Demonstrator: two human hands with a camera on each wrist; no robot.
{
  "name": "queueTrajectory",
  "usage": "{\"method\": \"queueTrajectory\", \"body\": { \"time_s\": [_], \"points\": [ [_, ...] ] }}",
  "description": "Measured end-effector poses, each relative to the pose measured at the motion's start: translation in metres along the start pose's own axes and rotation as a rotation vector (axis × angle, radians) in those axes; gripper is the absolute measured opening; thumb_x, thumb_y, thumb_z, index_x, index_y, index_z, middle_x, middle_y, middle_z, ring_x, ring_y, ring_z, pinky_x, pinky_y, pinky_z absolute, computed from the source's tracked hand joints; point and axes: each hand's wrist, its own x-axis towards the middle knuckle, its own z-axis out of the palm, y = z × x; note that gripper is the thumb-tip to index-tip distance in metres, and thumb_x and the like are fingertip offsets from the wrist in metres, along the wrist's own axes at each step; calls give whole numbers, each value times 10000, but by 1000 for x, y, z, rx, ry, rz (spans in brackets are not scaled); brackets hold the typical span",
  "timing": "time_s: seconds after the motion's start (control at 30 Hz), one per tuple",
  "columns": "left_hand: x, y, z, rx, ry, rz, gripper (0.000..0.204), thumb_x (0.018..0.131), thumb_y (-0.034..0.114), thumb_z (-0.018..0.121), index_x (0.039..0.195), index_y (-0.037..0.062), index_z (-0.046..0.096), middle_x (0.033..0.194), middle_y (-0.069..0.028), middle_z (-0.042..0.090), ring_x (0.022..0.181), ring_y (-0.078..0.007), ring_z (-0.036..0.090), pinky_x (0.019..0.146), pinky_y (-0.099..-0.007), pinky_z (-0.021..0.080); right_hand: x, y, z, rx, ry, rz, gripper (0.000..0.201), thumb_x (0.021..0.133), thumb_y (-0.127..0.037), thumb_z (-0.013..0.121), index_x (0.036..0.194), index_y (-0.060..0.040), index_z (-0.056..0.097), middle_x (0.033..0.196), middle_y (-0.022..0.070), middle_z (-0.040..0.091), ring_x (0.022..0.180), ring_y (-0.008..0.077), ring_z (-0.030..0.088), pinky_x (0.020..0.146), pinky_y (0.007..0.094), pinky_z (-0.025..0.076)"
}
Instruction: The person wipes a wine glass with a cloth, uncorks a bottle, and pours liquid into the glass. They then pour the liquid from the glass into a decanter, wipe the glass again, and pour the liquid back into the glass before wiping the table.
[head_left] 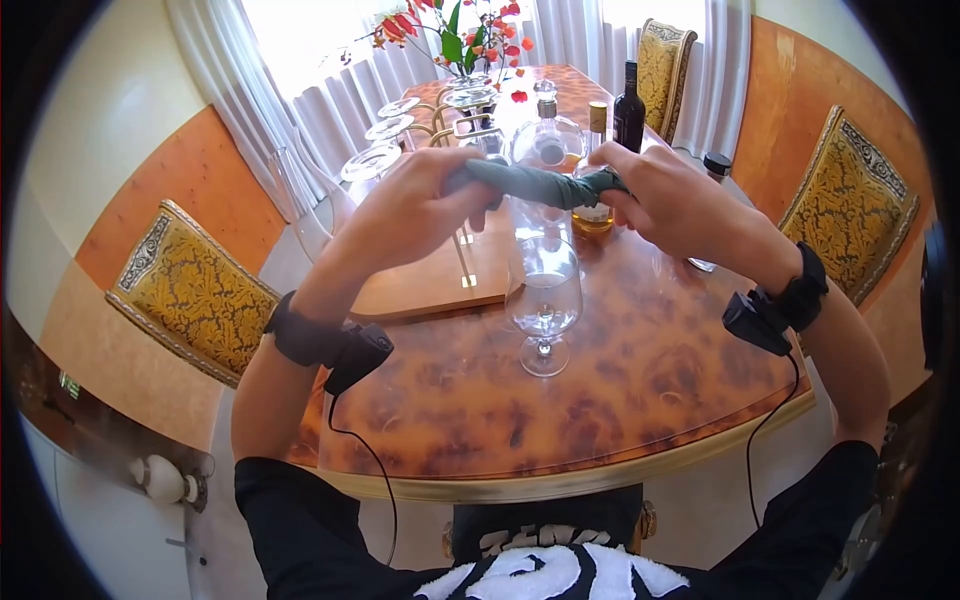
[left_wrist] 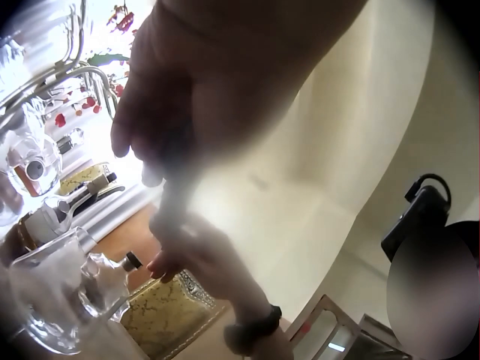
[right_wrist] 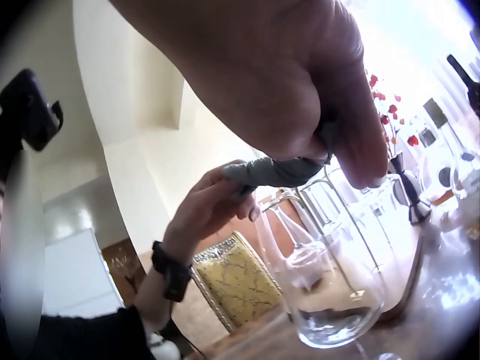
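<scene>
A grey-green cloth [head_left: 545,187], twisted into a roll, stretches between the two hands above the table. My left hand [head_left: 420,205] grips one end with curled fingers. The other end is pinched by my right hand [head_left: 685,200], and the same twisted cloth [right_wrist: 277,171] shows between the hands in the right wrist view. Below the cloth stands a large stemmed glass [head_left: 545,300], upright on the glossy table [head_left: 650,370]; its upper part overlaps the cloth in the head view. In the left wrist view the fingers of my left hand [left_wrist: 187,97] are dark and blurred.
A wooden tray [head_left: 400,290] with a metal rack of upside-down glasses [head_left: 370,162] lies left of centre. A stoppered decanter [head_left: 547,135], an amber bottle [head_left: 594,215] and a dark bottle [head_left: 629,110] stand behind the hands. Red flowers [head_left: 470,35] rise at the back.
</scene>
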Motion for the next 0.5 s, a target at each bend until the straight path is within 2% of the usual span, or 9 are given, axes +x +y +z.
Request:
{"method": "queueTrajectory", "body": {
  "time_s": [0.07, 0.1, 0.17, 0.2, 0.27, 0.3, 0.37, 0.4, 0.5],
  "points": [
    [-1, 12, 0, 426, -103, -189, 235, 1000, 200, 608, 1011, -5, 722, 988, -45, 658, 834, -116, 619, 766, -304, 534, 3, 1, 0, -200, -32, 22, 202, 963, -160, 645, 1055, 20, 642, 777, 218, 645, 712, 366, 645, 688, 433, 504],
    [-3, 7, 0, 428, -105, -188, 235, 1000, 200, 608, 1011, -5, 722, 988, -45, 658, 834, -116, 619, 766, -304, 534, 2, 1, 0, -200, -31, 24, 202, 963, -160, 645, 1055, 20, 642, 777, 218, 645, 712, 366, 645, 688, 433, 504],
    [-8, -6, 0, 252, -33, 118, 361, 993, 240, 558, 828, -14, 755, 1179, -97, 655, 1063, -187, 601, 959, -378, 481, 2, 1, -2, -325, 139, -64, 150, 948, -129, 654, 924, 19, 646, 756, 179, 661, 665, 325, 677, 627, 434, 513],
    [-9, -9, 0, 252, -34, 118, 361, 993, 240, 558, 828, -14, 755, 1179, -97, 655, 1063, -187, 601, 959, -378, 481, 2, 2, 0, -325, 139, -64, 150, 948, -129, 654, 924, 19, 646, 756, 179, 661, 665, 325, 677, 627, 434, 513],
    [-10, -9, -1, -82, -124, 237, 288, 964, 225, 585, 845, 60, 788, 1320, -131, 621, 1313, -244, 501, 1085, -405, 382, 3, 5, 5, -261, 268, -189, 145, 932, -151, 683, 930, -6, 671, 796, 140, 652, 630, 316, 673, 616, 427, 517],
    [-10, -7, 1, -81, -125, 238, 288, 964, 225, 585, 845, 60, 788, 1320, -131, 621, 1313, -244, 501, 1085, -405, 382, 2, 3, 8, -261, 270, -189, 145, 932, -151, 683, 930, -6, 671, 796, 140, 652, 630, 316, 673, 616, 427, 517],
    [-11, 0, 6, -445, -136, 375, 336, 996, 231, 528, 887, 30, 774, 1354, -186, 599, 1293, -285, 527, 1080, -412, 407, 1, -5, 14, -177, 285, -260, 158, 917, -180, 708, 940, -25, 688, 821, 97, 625, 641, 290, 659, 607, 412, 510],
    [-13, 3, 8, -444, -135, 374, 336, 996, 231, 528, 887, 30, 774, 1354, -186, 599, 1293, -285, 527, 1080, -412, 407, 2, -9, 16, -176, 285, -261, 158, 917, -180, 708, 940, -25, 688, 821, 97, 625, 641, 290, 659, 607, 412, 510],
    [-17, 10, 13, -931, 25, 259, 508, 1003, 302, 381, 868, -28, 743, 1279, -187, 623, 1247, -275, 475, 1161, -401, 243, 1, -17, 20, -117, 386, -385, 180, 905, -183, 729, 875, -11, 688, 835, 83, 598, 645, 256, 627, 601, 396, 503]
  ]
}}
